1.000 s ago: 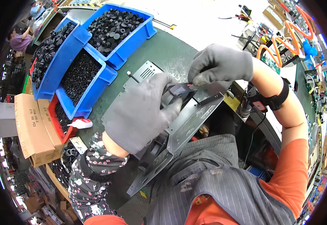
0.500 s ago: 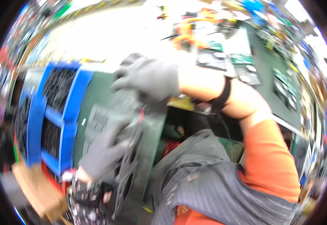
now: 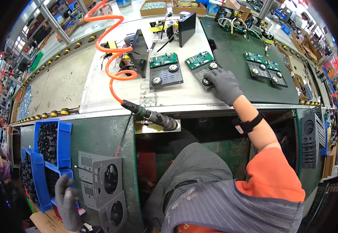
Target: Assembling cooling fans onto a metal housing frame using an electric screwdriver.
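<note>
My right hand (image 3: 224,86), in a grey glove, has its fingers closed on the near end of a black vented panel (image 3: 202,72), beside a round fitting. A green circuit board (image 3: 199,59) is mounted at that panel's far end. Just to the left lies a similar black panel (image 3: 166,77) with its own green board. My gloved left hand (image 3: 68,206) is held beside the blue bins at the lower left, fingers apart and with nothing visible in them. Near it, grey metal housings with black fans (image 3: 106,179) lie on the green bench.
Blue bins (image 3: 63,145) hold black small parts. An electric or air screwdriver (image 3: 153,117) on an orange coiled hose (image 3: 118,51) lies across the bench edge. Two more board panels (image 3: 263,69) sit at the right. A dark upright panel assembly (image 3: 187,29) stands behind.
My right hand has moved from above the left bench to the black panel at the right. My left hand has left the grey housing and moved left toward the bins. The view has shifted.
</note>
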`<state>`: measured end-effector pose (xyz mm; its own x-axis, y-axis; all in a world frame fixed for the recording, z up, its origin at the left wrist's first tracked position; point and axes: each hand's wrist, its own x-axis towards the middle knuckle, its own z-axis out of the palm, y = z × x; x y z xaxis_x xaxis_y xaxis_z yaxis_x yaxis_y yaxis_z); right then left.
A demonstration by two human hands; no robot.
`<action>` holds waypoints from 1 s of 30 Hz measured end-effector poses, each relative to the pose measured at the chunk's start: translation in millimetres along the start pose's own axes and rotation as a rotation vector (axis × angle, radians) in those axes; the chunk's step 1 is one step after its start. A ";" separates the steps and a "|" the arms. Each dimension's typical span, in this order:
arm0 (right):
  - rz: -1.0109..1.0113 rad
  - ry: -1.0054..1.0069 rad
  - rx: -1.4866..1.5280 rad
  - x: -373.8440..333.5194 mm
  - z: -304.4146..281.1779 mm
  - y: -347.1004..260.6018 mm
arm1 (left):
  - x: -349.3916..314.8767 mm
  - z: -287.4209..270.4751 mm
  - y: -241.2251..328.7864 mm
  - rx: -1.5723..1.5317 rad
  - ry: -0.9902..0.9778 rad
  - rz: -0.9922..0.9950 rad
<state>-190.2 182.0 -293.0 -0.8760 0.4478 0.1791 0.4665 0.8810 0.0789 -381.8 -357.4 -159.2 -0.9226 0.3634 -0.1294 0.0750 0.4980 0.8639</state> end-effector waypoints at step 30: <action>0.419 0.759 2.301 -68.1 26.9 -17.5 | -106.9 -6.7 -23.6 -0.189 0.241 -0.216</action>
<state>-142.0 140.2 -333.0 -0.4038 0.9091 0.1019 -0.7220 -0.2484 -0.6458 -287.5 -413.2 -162.5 -0.9738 0.0586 -0.2195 -0.1815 0.3803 0.9069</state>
